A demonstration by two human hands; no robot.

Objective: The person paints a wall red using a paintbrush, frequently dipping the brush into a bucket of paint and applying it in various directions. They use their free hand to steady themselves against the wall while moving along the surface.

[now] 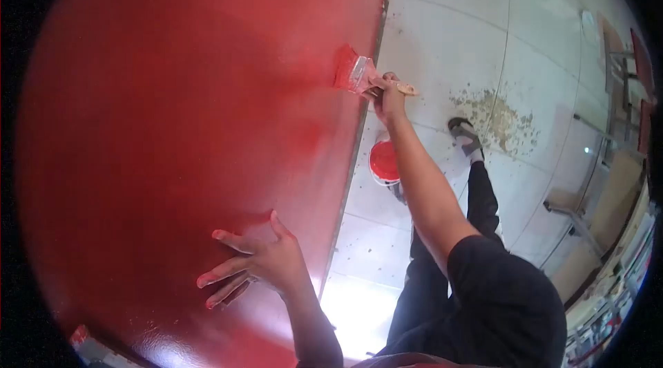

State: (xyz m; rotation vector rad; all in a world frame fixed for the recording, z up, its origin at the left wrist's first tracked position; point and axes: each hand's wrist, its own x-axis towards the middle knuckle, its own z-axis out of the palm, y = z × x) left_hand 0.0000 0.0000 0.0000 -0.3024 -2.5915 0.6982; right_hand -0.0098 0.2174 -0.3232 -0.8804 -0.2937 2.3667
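Observation:
A wide paintbrush [359, 74] with red bristles is in my right hand [388, 98], its fingers wrapped round the handle. The bristles meet the red surface [193, 126] near its right edge. Over the lower part of that surface, my left hand [266, 264] is spread with its fingers apart, red on the fingertips, holding nothing. Whether it touches the surface I cannot tell. A bucket of red paint [384, 162] stands on the floor below my right hand, beside the surface's edge.
The pale tiled floor [442, 29] has a stained, speckled patch [507, 123] near my shoe [466, 134]. Wooden boards and frames [611, 195] line the far right. A red-tipped object [90, 344] lies at the bottom left.

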